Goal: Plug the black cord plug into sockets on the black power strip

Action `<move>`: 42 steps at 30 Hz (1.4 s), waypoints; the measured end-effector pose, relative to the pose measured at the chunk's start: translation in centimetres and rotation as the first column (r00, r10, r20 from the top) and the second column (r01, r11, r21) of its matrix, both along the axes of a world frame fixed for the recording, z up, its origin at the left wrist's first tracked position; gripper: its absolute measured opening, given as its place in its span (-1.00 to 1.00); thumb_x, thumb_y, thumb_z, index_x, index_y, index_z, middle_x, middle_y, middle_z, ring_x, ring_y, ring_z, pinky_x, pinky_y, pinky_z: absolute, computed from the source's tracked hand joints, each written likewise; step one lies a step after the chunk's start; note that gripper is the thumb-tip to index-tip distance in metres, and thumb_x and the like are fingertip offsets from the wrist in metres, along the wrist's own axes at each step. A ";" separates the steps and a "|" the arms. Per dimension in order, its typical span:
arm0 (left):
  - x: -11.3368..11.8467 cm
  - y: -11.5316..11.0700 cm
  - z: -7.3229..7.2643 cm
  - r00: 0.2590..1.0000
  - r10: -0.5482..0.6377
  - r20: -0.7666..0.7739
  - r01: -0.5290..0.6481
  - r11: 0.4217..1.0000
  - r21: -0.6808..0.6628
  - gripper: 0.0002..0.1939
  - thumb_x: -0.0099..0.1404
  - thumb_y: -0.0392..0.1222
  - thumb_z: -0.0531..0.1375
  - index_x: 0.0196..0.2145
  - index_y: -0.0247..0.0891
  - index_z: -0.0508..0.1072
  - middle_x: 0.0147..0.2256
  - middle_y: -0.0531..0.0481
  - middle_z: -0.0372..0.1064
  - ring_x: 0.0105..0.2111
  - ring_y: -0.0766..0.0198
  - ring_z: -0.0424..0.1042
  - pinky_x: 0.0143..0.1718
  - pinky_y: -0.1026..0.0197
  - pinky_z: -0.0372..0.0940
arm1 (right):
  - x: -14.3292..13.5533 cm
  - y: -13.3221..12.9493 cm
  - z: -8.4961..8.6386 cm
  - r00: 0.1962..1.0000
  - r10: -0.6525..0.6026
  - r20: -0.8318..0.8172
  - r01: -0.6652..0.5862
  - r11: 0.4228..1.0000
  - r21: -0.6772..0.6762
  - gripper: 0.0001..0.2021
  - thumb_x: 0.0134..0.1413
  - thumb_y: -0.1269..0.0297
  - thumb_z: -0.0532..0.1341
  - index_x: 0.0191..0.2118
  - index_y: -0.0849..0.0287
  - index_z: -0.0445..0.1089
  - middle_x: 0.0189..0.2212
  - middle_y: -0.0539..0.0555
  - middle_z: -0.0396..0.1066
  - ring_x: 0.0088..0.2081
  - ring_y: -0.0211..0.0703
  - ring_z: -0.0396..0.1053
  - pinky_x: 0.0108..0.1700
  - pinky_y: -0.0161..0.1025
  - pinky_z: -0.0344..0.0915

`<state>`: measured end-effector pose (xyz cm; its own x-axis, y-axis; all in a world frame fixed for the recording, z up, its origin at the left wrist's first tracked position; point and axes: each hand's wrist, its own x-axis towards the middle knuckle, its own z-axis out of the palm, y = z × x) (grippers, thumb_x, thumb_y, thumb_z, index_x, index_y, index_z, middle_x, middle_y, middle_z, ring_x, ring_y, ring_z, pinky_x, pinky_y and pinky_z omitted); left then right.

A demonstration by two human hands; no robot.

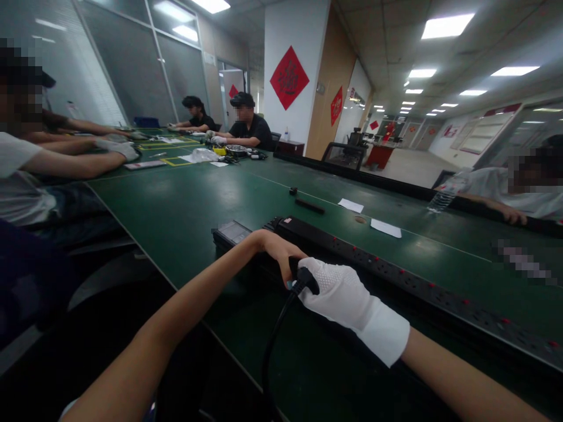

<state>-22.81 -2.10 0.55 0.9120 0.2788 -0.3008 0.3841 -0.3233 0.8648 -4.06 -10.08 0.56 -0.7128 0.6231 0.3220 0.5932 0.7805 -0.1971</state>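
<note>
A black power plug (307, 282) with a thick black cable (269, 346) is in my right hand (336, 287), which wears a white dotted glove and is closed around it. The cable drops from the plug toward the table's near edge. Beside it, my bare left hand (277, 249) bends its thumb and fingers toward the plug, its fingertips partly hidden by the glove. What lies between them I cannot make out. Just behind both hands runs a long black power strip (378, 266) with red switches. Near my left wrist lies a dark box with a clear window (235, 232).
A small black block (293, 191), a black bar (310, 205) and white papers (386, 228) lie on the green table (176, 205) beyond the strip. A clear bottle (444, 196) stands right, near a seated person. Other people sit left and at the far end.
</note>
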 end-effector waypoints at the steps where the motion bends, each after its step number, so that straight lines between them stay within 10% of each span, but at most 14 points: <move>1: 0.0 0.0 0.0 1.000 -0.001 0.003 0.001 1.000 0.005 -0.31 -0.12 -0.21 0.32 0.01 -0.30 0.27 -0.09 0.01 0.33 -0.03 0.12 0.24 0.01 0.15 0.12 | 0.0 0.0 0.0 1.000 -0.002 0.000 0.002 1.000 0.000 -0.77 0.06 0.17 0.03 -0.22 0.11 0.31 -0.31 0.03 0.40 -0.33 -0.25 0.36 -0.30 -0.31 0.24; 42: -0.7 0.3 -0.3 1.000 0.004 0.028 -0.008 0.992 0.127 -0.33 -0.13 -0.09 0.33 -0.04 -0.36 0.31 -0.11 -0.02 0.36 -0.11 0.14 0.32 -0.04 0.16 0.17 | 0.3 0.8 -0.1 0.999 0.043 0.004 -0.043 0.998 -0.041 -0.75 0.01 0.20 0.11 -0.15 0.11 0.26 -0.34 0.01 0.43 -0.35 -0.25 0.39 -0.28 -0.31 0.28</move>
<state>-23.48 -1.84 0.28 0.9177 0.3185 -0.2376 0.3630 -0.4290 0.8272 -3.78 -9.28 0.46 -0.7407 0.6045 0.2931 0.5606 0.7966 -0.2262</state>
